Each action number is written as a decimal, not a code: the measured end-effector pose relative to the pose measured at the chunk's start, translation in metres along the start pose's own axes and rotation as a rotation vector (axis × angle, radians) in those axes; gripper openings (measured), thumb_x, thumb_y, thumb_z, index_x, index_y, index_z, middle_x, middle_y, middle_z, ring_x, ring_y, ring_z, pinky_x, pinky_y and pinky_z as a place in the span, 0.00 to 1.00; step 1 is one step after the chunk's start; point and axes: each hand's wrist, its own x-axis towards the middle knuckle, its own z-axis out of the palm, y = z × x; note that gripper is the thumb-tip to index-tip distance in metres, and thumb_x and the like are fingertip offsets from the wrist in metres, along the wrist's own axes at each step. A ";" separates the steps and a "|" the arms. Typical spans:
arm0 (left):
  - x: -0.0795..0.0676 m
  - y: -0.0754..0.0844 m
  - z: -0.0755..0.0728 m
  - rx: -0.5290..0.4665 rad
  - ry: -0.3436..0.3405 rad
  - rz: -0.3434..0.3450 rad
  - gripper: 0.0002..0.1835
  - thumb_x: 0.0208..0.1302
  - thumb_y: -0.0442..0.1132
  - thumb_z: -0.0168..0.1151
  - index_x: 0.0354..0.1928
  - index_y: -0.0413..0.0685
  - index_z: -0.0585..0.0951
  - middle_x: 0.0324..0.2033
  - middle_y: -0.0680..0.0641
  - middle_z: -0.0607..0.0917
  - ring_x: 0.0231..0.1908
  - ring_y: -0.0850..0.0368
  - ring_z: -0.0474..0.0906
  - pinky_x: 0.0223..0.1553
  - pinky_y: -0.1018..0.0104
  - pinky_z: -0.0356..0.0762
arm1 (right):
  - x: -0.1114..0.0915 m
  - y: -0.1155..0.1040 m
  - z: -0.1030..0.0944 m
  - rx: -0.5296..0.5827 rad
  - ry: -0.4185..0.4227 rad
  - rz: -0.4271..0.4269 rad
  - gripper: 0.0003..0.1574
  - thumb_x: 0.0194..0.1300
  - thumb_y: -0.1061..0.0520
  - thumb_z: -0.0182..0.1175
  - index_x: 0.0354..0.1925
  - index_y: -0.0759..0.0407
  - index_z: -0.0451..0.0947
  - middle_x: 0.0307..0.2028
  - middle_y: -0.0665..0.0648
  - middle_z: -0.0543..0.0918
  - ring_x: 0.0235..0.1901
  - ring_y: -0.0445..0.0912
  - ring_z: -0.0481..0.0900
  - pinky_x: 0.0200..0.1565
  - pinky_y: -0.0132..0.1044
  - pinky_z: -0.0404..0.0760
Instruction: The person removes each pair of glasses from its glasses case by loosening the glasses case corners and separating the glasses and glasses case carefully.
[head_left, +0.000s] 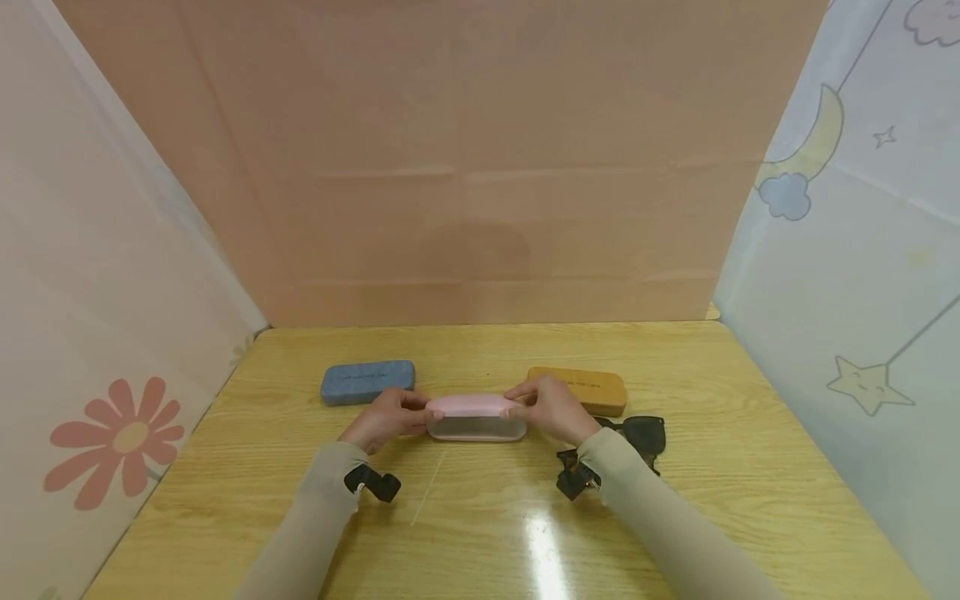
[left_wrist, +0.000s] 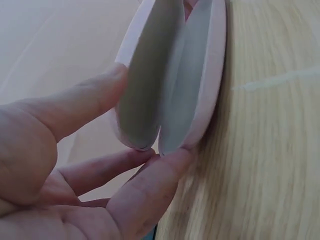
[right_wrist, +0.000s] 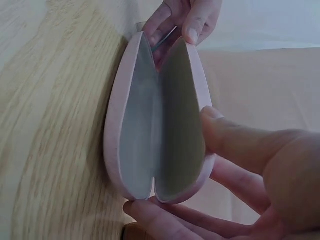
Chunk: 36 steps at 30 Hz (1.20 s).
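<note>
On the tabletop (head_left: 247, 517), starting from its left, we see a blue case (head_left: 367, 382), closed and lying near the far left corner. Just beside it, nearer to the middle, is the left hand (head_left: 386, 419). It holds the left end of a pink case (head_left: 477, 406), with the thumb on the lid's rim and other fingers at the hinge side. The pink case is at the middle, nearer to the far edge than to the near edge; it is partly open towards the near edge, and we see its grey inside. The right hand (head_left: 557, 410) grips its right end in the same manner. Behind this hand lies an orange case (head_left: 588, 390), closed, towards the far right corner. Dark sunglasses (head_left: 645, 434) lie nearer to us, partly hidden by the right sleeve (head_left: 637, 483).
</note>
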 end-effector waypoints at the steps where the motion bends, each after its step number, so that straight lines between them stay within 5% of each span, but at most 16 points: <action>1: 0.000 0.000 0.000 0.037 0.022 0.011 0.24 0.61 0.39 0.73 0.56 0.33 0.81 0.52 0.38 0.81 0.48 0.49 0.81 0.50 0.55 0.82 | 0.000 0.000 0.002 -0.012 0.003 -0.006 0.15 0.57 0.54 0.75 0.45 0.52 0.89 0.37 0.50 0.84 0.34 0.44 0.76 0.32 0.35 0.75; 6: 0.001 -0.001 0.004 0.223 0.125 0.045 0.20 0.54 0.41 0.78 0.48 0.42 0.87 0.44 0.46 0.85 0.44 0.53 0.79 0.46 0.57 0.80 | -0.001 0.003 0.012 -0.100 0.024 -0.054 0.17 0.52 0.59 0.77 0.43 0.56 0.89 0.27 0.51 0.77 0.27 0.44 0.66 0.28 0.34 0.65; 12: 0.001 0.004 0.011 0.278 0.155 0.039 0.24 0.45 0.41 0.83 0.45 0.42 0.86 0.40 0.47 0.86 0.40 0.54 0.80 0.44 0.58 0.80 | -0.002 0.002 0.016 -0.119 0.029 -0.066 0.19 0.52 0.60 0.77 0.44 0.58 0.88 0.26 0.52 0.75 0.27 0.44 0.66 0.28 0.35 0.65; 20: 0.006 0.014 0.015 0.424 0.189 0.075 0.24 0.46 0.39 0.82 0.46 0.38 0.85 0.42 0.44 0.86 0.43 0.50 0.80 0.45 0.54 0.80 | 0.003 -0.007 0.020 -0.264 0.107 -0.144 0.17 0.51 0.60 0.77 0.41 0.59 0.87 0.32 0.55 0.85 0.32 0.47 0.77 0.36 0.42 0.78; 24: 0.010 0.020 0.017 0.466 0.208 0.091 0.21 0.49 0.36 0.80 0.45 0.34 0.85 0.42 0.40 0.86 0.43 0.48 0.80 0.45 0.53 0.80 | 0.007 -0.013 0.024 -0.351 0.145 -0.156 0.15 0.53 0.59 0.77 0.40 0.58 0.87 0.39 0.56 0.88 0.38 0.50 0.83 0.39 0.46 0.81; 36: 0.030 0.028 0.013 0.459 0.218 0.076 0.13 0.55 0.32 0.75 0.41 0.33 0.85 0.37 0.39 0.86 0.33 0.51 0.80 0.35 0.57 0.80 | 0.036 -0.021 0.021 -0.391 0.133 -0.104 0.14 0.55 0.61 0.74 0.42 0.57 0.85 0.42 0.57 0.87 0.30 0.46 0.78 0.28 0.39 0.76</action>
